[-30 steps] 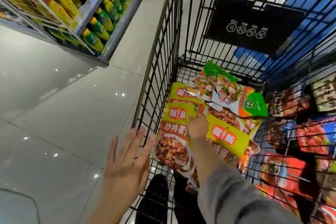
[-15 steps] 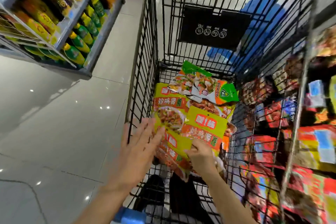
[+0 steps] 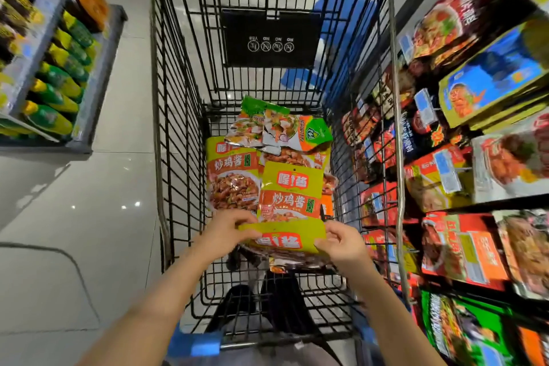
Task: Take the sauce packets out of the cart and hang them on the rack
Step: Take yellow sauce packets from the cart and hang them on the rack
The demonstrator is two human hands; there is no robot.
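Left hand (image 3: 225,230) and right hand (image 3: 341,242) pinch opposite edges of near sauce packet (image 3: 282,236) inside cart (image 3: 178,134), likely to lift it flat.

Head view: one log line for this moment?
phase: pickup | hands: left, right both pinch yellow sauce packet | where: inside cart | rack: not reached

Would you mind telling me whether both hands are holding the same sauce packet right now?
Yes, the left hand pinches the left end of the yellow packet and the right hand pinches its right end, inside the cart.
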